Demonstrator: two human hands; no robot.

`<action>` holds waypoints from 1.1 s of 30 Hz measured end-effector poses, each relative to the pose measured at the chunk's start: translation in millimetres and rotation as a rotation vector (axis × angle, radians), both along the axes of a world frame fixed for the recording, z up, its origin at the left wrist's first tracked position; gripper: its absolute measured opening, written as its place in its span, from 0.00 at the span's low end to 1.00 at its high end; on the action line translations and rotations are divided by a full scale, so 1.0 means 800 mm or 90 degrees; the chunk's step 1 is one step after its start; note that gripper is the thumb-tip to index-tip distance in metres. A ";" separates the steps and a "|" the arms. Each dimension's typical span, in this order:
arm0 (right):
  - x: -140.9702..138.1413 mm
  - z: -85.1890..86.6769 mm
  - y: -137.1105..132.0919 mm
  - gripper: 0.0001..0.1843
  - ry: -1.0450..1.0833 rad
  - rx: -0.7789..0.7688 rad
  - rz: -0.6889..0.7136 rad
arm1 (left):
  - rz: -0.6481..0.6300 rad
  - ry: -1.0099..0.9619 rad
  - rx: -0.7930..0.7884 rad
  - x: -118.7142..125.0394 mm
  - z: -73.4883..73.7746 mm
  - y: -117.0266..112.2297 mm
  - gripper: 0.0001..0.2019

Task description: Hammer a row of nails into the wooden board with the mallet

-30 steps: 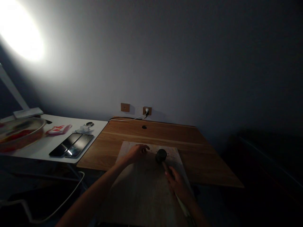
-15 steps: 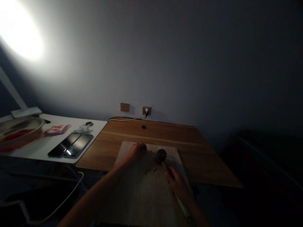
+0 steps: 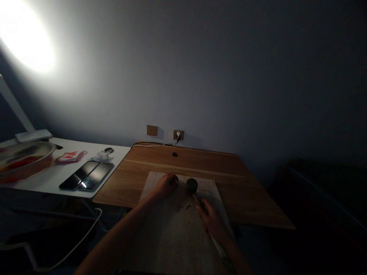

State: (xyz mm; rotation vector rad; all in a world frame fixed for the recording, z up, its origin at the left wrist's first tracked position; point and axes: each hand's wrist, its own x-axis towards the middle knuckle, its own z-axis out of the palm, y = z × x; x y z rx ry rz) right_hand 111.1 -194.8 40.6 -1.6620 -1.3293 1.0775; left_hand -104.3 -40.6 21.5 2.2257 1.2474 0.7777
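Note:
In dim light a pale wooden board (image 3: 172,236) lies on a brown desk (image 3: 243,191). My left hand (image 3: 166,183) rests near the board's far edge with its fingers curled in; what they hold, if anything, is hidden. My right hand (image 3: 212,220) is closed round the handle of a mallet whose dark round head (image 3: 191,186) sits on the board just right of the left hand. A few small dark bits (image 3: 183,207) lie on the board between the hands.
A white side table (image 3: 51,179) at the left carries two dark phones (image 3: 87,175), a red packet (image 3: 70,156) and a large bowl (image 3: 20,162). A white cable (image 3: 156,144) runs to a wall socket (image 3: 178,134). A bright lamp glare fills the upper left.
The mallet head has shifted slightly left, closer to my left hand. My left hand's fingers have curled in. Small bits have appeared on the board.

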 end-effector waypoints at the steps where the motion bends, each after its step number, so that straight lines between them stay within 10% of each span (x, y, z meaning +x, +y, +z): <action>1: -0.003 0.004 0.004 0.27 0.001 0.004 0.019 | 0.005 0.003 0.001 0.000 -0.002 0.001 0.11; 12: -0.037 0.015 0.056 0.24 0.004 0.043 0.073 | 0.013 0.047 0.011 -0.001 -0.008 0.002 0.09; 33: -0.039 0.012 0.047 0.29 -0.005 0.025 0.061 | 0.021 0.027 0.007 -0.004 -0.010 0.003 0.06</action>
